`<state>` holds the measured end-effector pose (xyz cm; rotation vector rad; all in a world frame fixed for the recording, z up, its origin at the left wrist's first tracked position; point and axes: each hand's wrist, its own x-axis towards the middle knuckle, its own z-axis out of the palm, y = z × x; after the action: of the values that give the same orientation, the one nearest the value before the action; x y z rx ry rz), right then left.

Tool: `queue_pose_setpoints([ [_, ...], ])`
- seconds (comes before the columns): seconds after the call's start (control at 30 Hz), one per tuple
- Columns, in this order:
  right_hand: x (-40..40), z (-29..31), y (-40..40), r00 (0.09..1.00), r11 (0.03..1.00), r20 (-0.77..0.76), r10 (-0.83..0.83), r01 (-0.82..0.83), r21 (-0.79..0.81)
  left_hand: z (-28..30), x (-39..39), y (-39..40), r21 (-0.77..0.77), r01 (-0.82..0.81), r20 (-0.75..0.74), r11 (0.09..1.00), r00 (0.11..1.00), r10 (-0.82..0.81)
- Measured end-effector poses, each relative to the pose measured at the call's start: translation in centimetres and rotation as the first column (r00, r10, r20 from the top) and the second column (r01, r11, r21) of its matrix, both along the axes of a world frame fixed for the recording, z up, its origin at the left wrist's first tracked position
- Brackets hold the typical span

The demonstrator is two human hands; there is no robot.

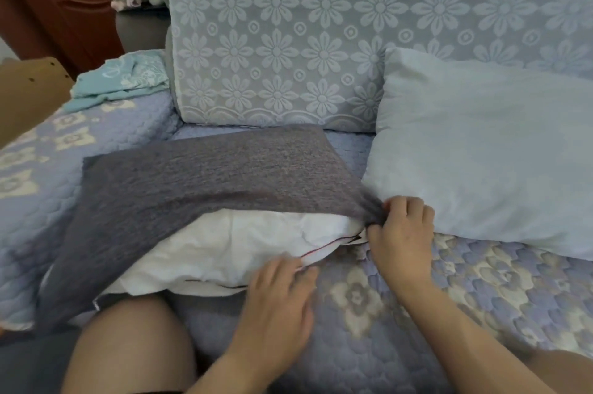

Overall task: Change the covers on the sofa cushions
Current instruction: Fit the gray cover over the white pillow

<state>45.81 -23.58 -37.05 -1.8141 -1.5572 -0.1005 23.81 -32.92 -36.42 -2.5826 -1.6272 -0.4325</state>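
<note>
The right hand (401, 233) has its grip closed, fingers curled and pinching the corner of the grey cover (199, 182) by the open seam. The left hand (279, 294) lies with fingers fairly straight at the lower edge of the opening, touching the white insert (224, 249); motion blur hides whether it pinches anything. The cover is a dark grey, coarse, knitted-looking cloth, roughly square, lying flat on the sofa seat (401, 313) in front of the person's knee (128, 345). Its near edge gapes, and the insert bulges out, smooth, crumpled and soft, with a thin dark red line along the cover's hem. Just right of the cover, a bare pale blue pillow (481, 149) leans against the backrest (321, 34), plump and faintly creased. The backrest wears a grey-blue lace-like daisy pattern. The seat is quilted lilac with cream flowers. A turquoise cloth (128, 79) sits crumpled on the left arm.
</note>
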Motion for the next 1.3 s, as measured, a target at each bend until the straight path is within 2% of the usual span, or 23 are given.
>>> queue_pose_setpoints([
  [0.07, -1.5, 0.0, -0.8, 0.986, 0.987, 0.136, 0.1, -0.116, 0.114, -0.1, -3.4, -1.6, -0.032, -0.209, -0.014, 0.977, 0.978, 0.209],
  [0.13, -3.5, 0.0, -1.6, 0.953, 0.958, 0.177, 0.246, -0.266, 0.103, -0.1, -6.0, -2.0, -0.064, -0.358, -0.107, 0.932, 0.931, 0.35],
  [0.23, -3.8, -1.0, -2.0, 0.922, 0.943, 0.201, 0.332, -0.332, -0.035, 0.3, -7.5, -0.3, -0.053, -0.351, -0.119, 0.935, 0.932, 0.343],
  [0.3, -3.0, -1.6, -1.8, 0.904, 0.939, 0.255, 0.344, -0.324, -0.118, 1.2, -8.0, 2.1, -0.029, -0.338, -0.048, 0.941, 0.94, 0.337],
  [0.37, -2.0, -1.9, -1.8, 0.878, 0.944, 0.352, 0.324, -0.275, -0.181, 2.2, -8.2, 5.3, -0.026, -0.335, -0.071, 0.942, 0.94, 0.332],
  [0.43, -2.0, -2.0, -2.1, 0.835, 0.946, 0.451, 0.315, -0.235, -0.225, 3.1, -8.6, 8.7, -0.127, -0.333, -0.138, 0.935, 0.939, 0.315],
  [0.47, -2.3, -1.8, -2.2, 0.822, 0.944, 0.473, 0.317, -0.227, -0.239, 3.6, -8.8, 10.3, -0.233, -0.341, -0.128, 0.911, 0.939, 0.319],
  [0.53, -3.4, -1.2, -2.2, 0.799, 0.931, 0.484, 0.356, -0.257, -0.261, 4.3, -9.2, 13.1, -0.456, -0.35, -0.08, 0.818, 0.932, 0.354],
  [0.57, -4.1, -1.0, -2.1, 0.785, 0.92, 0.485, 0.386, -0.286, -0.27, 4.4, -9.3, 14.1, -0.515, -0.363, -0.094, 0.777, 0.925, 0.369],
  [0.6, -4.7, -0.9, -2.1, 0.771, 0.907, 0.483, 0.414, -0.305, -0.29, 4.3, -9.4, 14.8, -0.514, -0.39, -0.126, 0.764, 0.915, 0.382],
  [0.73, -5.3, -0.9, -1.7, 0.749, 0.899, 0.501, 0.434, -0.324, -0.294, 2.9, -7.5, 15.3, -0.353, -0.439, -0.164, 0.826, 0.898, 0.408],
  [0.83, -4.4, -0.2, -1.5, 0.787, 0.907, 0.452, 0.42, -0.384, -0.174, 1.3, -5.0, 15.8, -0.398, -0.482, -0.153, 0.78, 0.874, 0.462],
  [0.93, -3.9, 0.1, -2.3, 0.732, 0.864, 0.488, 0.476, -0.493, -0.104, 0.0, -4.1, 17.3, -0.41, -0.539, -0.256, 0.736, 0.842, 0.474],
  [1.0, -3.6, -0.2, -3.0, 0.696, 0.849, 0.514, 0.501, -0.511, -0.136, -0.2, -4.2, 18.2, -0.367, -0.567, -0.339, 0.737, 0.819, 0.462],
  [1.1, -3.7, -0.9, -3.1, 0.712, 0.873, 0.51, 0.483, -0.435, -0.22, -0.3, -4.8, 18.8, -0.33, -0.594, -0.34, 0.734, 0.8, 0.495],
  [1.2, -5.5, -0.9, -3.2, 0.752, 0.907, 0.51, 0.418, -0.308, -0.289, -1.3, -4.8, 18.0, -0.419, -0.532, -0.303, 0.736, 0.846, 0.439],
  [1.3, -8.8, 1.9, -3.3, 0.824, 0.927, 0.426, 0.373, -0.314, -0.204, -1.9, -6.7, 13.8, -0.507, -0.346, -0.143, 0.789, 0.937, 0.319],
])
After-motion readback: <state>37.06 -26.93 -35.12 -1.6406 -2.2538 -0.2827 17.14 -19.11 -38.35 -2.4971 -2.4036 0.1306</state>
